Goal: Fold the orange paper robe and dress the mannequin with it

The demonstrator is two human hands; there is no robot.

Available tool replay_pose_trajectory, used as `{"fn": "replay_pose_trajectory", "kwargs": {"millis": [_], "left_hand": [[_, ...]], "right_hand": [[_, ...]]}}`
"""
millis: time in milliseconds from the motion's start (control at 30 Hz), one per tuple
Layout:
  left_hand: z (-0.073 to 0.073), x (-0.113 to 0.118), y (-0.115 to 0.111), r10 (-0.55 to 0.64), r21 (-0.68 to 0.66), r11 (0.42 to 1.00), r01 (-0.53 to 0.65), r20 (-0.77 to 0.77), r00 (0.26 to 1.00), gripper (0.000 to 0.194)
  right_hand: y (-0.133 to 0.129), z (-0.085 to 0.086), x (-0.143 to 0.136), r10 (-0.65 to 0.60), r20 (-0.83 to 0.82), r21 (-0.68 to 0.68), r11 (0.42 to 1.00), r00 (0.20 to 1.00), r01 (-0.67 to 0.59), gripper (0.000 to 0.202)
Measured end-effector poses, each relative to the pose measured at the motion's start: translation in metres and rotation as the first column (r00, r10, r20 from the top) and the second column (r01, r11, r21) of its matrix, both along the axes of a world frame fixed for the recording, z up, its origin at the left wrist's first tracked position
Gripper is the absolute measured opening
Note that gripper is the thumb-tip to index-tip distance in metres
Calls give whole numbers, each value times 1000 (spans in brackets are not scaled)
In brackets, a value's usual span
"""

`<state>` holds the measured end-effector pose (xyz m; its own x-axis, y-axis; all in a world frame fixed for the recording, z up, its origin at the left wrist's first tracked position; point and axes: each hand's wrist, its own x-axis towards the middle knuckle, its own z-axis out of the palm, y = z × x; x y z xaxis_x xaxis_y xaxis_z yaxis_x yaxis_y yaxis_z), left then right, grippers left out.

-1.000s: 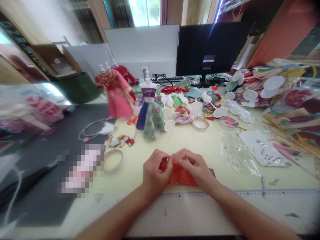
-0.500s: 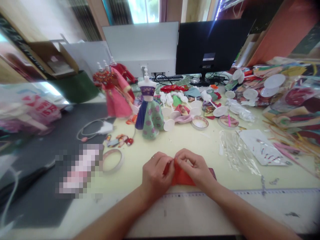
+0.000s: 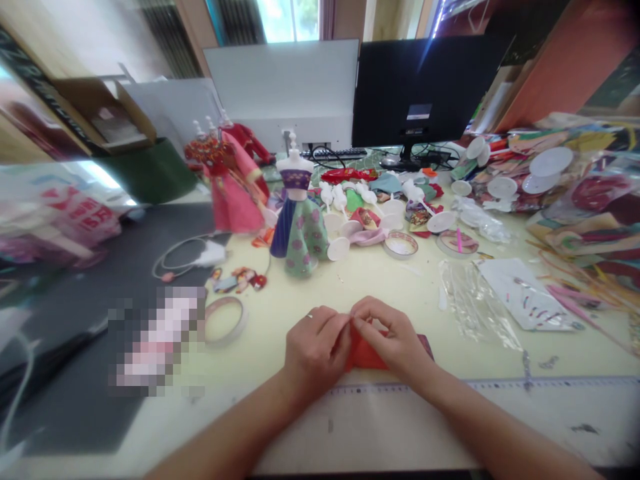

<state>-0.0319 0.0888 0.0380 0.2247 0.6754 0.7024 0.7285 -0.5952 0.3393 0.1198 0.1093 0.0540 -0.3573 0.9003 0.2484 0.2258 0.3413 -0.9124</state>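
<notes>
Low over the table, a piece of red fabric [image 3: 367,353] is pinched between my two hands, its lower part resting by the ruler. My left hand [image 3: 316,345] is closed on the fabric's left side, with a ring on one finger. My right hand [image 3: 387,333] pinches its upper edge, fingertips touching those of the left. A dark patterned edge [image 3: 425,345] shows beyond my right hand. Just in front of the fabric lies a long clear ruler [image 3: 480,385]. The fingertips hide the exact spot being gripped.
Behind my hands stands a mini dress form [image 3: 300,220] in a blue and green dress. Tape rolls [image 3: 225,320] lie around, one left of my hands. Clear plastic film [image 3: 475,300] and a white sheet [image 3: 527,297] lie to the right. Fabric scraps and monitors [image 3: 430,93] fill the back.
My left fingers have closed in more, covering the red fabric that showed between them. Both hands stay in nearly the same place. The rest of the table looks unchanged.
</notes>
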Motion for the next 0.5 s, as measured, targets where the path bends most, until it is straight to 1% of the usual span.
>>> {"fn": "replay_pose_trajectory", "kwargs": {"millis": [133,200,267,367,500], "left_hand": [[-1,2,-2,-6,21,1000,7,-54,999,16],[-2,2,-2,-12,8,1000,12,-69,998,18],[-2,3,-1,-8,-57,998,6,-49,999,18],[-1,1,2,20,-206,978,-10,49,999,14],[1,-4,5,53,-349,937,4,152,987,14]], "right_hand": [[0,-2,-1,-12,32,65,998,999,10,14],[1,-4,-1,-31,56,98,995,998,25,16],[2,-4,0,-38,89,113,993,995,28,17],[4,-3,1,-41,129,97,995,991,29,16],[8,1,8,-128,116,69,990,985,121,15]]}}
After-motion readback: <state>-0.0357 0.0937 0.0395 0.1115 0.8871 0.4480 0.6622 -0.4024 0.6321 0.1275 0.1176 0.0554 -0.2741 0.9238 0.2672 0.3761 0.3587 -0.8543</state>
